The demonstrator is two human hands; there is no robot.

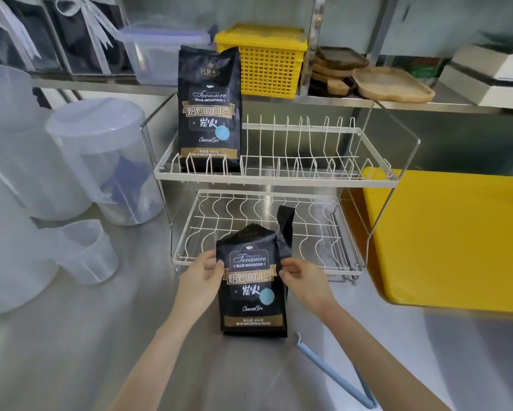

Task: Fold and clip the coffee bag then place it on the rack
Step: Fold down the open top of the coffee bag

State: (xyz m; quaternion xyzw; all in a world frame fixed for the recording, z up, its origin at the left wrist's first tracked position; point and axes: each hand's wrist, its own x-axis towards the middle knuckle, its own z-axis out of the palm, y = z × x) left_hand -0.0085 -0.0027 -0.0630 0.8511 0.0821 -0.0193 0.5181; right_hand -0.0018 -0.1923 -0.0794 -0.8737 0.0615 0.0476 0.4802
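Head view: both hands' fingers pinch coffee bag [253, 287] side edges; rack [267, 232] lower tier open behind.

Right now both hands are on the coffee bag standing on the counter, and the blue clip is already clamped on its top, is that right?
Not quite. The head view shows both hands, left hand and right hand, on the coffee bag standing on the counter, but the blue clip is not on it; it lies on the counter beside the bag.

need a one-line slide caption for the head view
Both hands, left and right, grip a standing coffee bag before a two-tier rack; blue clip lies unused on the counter.
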